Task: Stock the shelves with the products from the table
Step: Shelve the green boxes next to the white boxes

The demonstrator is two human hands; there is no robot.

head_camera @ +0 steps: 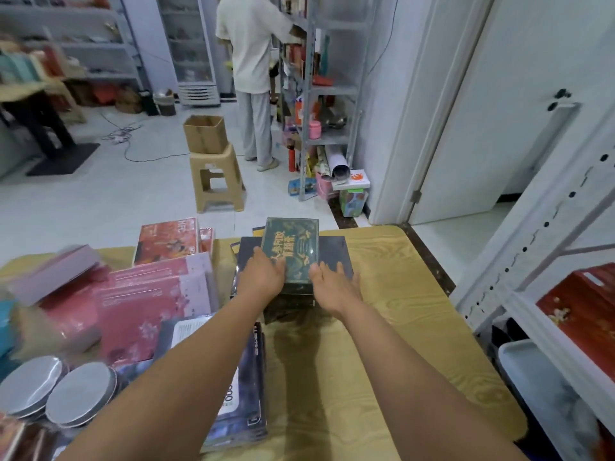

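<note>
A dark green box with gold lettering lies on top of a stack of flat black boxes near the far edge of the yellow-clothed table. My left hand rests on the green box's left near corner, fingers spread over it. Just off the box's right near corner hovers my right hand, palm turned inward and fingers apart; whether it touches the box I cannot tell. A white shelf unit stands at the right, holding a red box.
Pink and red flat boxes cover the table's left side, with lidded jars at the near left and a dark box under my left forearm. Beyond the table stand a stool with a cardboard carton and a person at another shelf.
</note>
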